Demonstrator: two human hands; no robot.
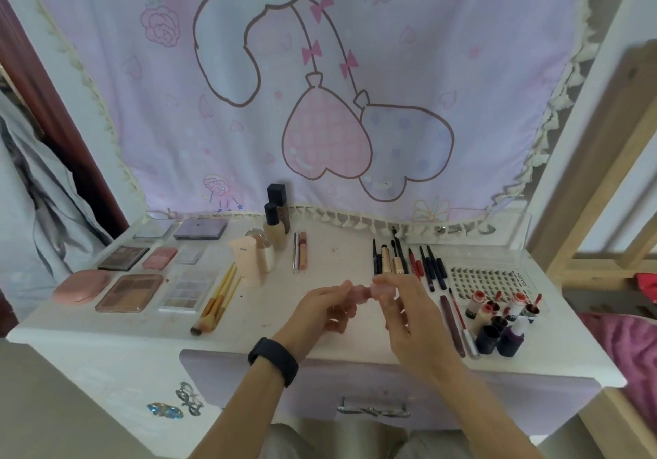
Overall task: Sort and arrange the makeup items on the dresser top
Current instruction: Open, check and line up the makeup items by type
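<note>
held item: a small pink translucent makeup piece (362, 289), blurred, sits between both hands at lower centre of the frame, above the white table (142, 327); its exact kind cannot be told.
left hand: the left hand (329, 307) with a black wristband (273, 361) is closed on the left end of the pink piece, fingers curled under.
right hand: the right hand (405, 311) pinches the right end of the pink piece with thumb and fingertips.
left of frame: a round pink compact (81, 286), brown eyeshadow palettes (129, 293), a clear pale palette (186, 289) and a dark purple palette (201, 228) lie in rows on the table.
centre left: gold-handled makeup brushes (217, 298) lie side by side, just beside a pale pink tube (247, 259); two beige foundation bottles with dark caps (275, 225) stand behind.
centre right: black and gold pencils and mascaras (409, 259) lie in a row.
right of frame: a clear tray of false lashes (489, 279) lies near small red and dark lip tint bottles (497, 320).
backdrop: a pastel cartoon cloth (320, 85) hangs behind the table.
</note>
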